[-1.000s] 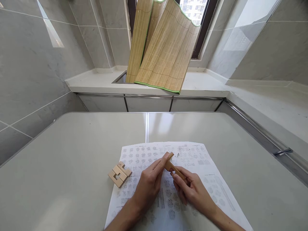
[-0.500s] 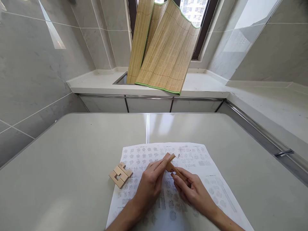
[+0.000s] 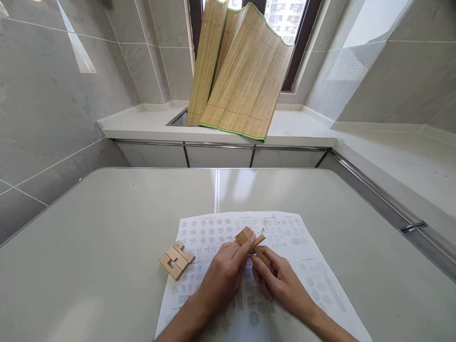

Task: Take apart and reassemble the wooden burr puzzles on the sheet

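Notched wooden puzzle pieces (image 3: 244,234) are between my two hands, over the printed sheet (image 3: 281,251). My left hand (image 3: 228,266) is closed on one piece, its fingers lying along the top. Crossing it at an angle is a thin wooden stick-like piece (image 3: 259,240). My right hand (image 3: 276,275) pinches a notched wooden piece (image 3: 261,257) from the lower right. The fingers partly hide how these pieces meet. Left of my left hand, a flat group of joined wooden puzzle pieces (image 3: 177,260) with a gap in its middle rests at the sheet's left edge.
The sheet lies on a glossy pale table (image 3: 107,228) with a seam down its middle. Behind the table runs a white ledge (image 3: 142,126). A folded bamboo mat (image 3: 242,90) with green edging leans there before the window. Grey tiled walls (image 3: 53,104) stand on both sides.
The wooden pieces have turned between my hands, and a wider block now shows beyond my left fingers. My right hand has shifted slightly left. The joined group on the table has stayed in place.
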`<state>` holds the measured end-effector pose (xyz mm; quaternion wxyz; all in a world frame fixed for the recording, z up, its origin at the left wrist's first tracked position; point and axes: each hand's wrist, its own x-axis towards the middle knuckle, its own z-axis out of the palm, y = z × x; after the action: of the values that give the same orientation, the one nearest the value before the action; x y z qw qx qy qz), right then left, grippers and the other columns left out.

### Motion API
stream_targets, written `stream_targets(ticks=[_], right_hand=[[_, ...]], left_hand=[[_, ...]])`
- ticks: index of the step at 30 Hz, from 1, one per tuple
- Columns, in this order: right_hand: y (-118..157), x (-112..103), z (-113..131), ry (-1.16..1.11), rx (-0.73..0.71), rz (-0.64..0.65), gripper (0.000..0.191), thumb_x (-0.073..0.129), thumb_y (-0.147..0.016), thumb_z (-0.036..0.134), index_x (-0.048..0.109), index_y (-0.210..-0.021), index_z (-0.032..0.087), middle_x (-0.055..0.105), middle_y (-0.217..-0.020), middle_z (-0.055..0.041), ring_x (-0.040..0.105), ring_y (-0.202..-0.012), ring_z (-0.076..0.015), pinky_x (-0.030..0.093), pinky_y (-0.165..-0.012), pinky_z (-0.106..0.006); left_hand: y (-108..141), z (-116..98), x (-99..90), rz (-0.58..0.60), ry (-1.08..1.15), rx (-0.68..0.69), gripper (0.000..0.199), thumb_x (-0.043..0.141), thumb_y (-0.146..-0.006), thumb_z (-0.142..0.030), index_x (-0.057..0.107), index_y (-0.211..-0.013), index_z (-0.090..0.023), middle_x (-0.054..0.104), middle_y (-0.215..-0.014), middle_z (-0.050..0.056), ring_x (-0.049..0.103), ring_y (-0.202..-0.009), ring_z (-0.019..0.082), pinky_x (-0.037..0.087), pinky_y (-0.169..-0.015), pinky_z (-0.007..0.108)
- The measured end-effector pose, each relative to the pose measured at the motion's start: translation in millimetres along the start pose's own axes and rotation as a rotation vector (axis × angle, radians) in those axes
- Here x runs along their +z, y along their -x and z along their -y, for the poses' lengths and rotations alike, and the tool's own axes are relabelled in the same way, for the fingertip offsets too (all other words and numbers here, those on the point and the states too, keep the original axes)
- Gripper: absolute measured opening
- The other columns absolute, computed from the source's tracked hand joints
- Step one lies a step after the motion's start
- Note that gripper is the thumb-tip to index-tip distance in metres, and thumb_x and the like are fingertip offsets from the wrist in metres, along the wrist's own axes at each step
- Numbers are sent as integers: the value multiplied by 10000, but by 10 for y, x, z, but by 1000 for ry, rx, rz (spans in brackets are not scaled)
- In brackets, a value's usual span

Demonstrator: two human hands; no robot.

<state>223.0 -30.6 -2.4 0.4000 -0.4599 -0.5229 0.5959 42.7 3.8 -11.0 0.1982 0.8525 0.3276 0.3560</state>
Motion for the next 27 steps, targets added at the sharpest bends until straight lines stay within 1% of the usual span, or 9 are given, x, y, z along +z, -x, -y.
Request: stream_targets(ticks=[3,7,13,16,18,21,25,27], right_hand=[[7,-2,1,23,-12,9,384,534,-1058,570,521,-866,238,506,-592,73,363,-395,-80,271,-425,-245],[18,0,0,25,-13,21,368,525,-1064,565,521,-889,241,451,-540,92,303,-401,-82,240,-426,-248],[34,8,-35,-13,-8,22,376,525,-1064,571,508,-885,242,451,-574,91,309,-393,-68,223,-409,-241],[39,9,-46,-28,-14,40,365,510,-1076,561,494,-892,246,435,-569,100,298,-388,-63,219,-403,-232],[44,9,-46,-32,-18,55,353,507,-1078,558,497,-909,247,451,-579,98,310,-377,-62,225,-401,-232],[52,15,-38,-34,-18,64,349,510,-1072,568,518,-932,248,482,-622,86,338,-362,-60,238,-402,-238],[52,32,-33,-46,-10,65,365,520,-1057,595,523,-936,251,475,-660,83,379,-359,-62,250,-399,-237],[46,36,-37,-56,-9,61,368,529,-1048,605,525,-942,252,477,-659,82,400,-363,-69,270,-401,-239]], left_hand=[[20,15,19,-14,-29,19,590,429,-1097,-133,320,-1654,-296,771,-1142,77,736,-996,240,624,-918,433],[23,15,23,-21,-56,40,593,436,-1100,-123,306,-1658,-275,771,-1151,84,728,-1062,235,608,-984,445],[18,4,15,-61,-67,78,633,433,-1092,-90,264,-1677,-262,782,-1035,56,759,-962,206,604,-1014,437],[11,-18,-7,-52,-82,92,616,431,-1090,-75,286,-1670,-224,793,-1054,73,771,-1027,209,592,-1047,427],[3,-37,-27,-48,-93,98,599,427,-1095,-81,300,-1664,-215,798,-1112,92,765,-1095,215,589,-1061,423],[-7,-59,-48,-81,-99,105,600,425,-1103,-99,283,-1670,-236,795,-1185,102,763,-1120,214,599,-1055,424],[-8,-72,-52,-96,-103,101,619,432,-1094,-79,279,-1672,-240,802,-1155,87,771,-1090,206,601,-1061,431],[-8,-76,-51,-99,-113,100,623,433,-1089,-64,286,-1670,-229,800,-1166,89,765,-1119,207,593,-1076,427]])
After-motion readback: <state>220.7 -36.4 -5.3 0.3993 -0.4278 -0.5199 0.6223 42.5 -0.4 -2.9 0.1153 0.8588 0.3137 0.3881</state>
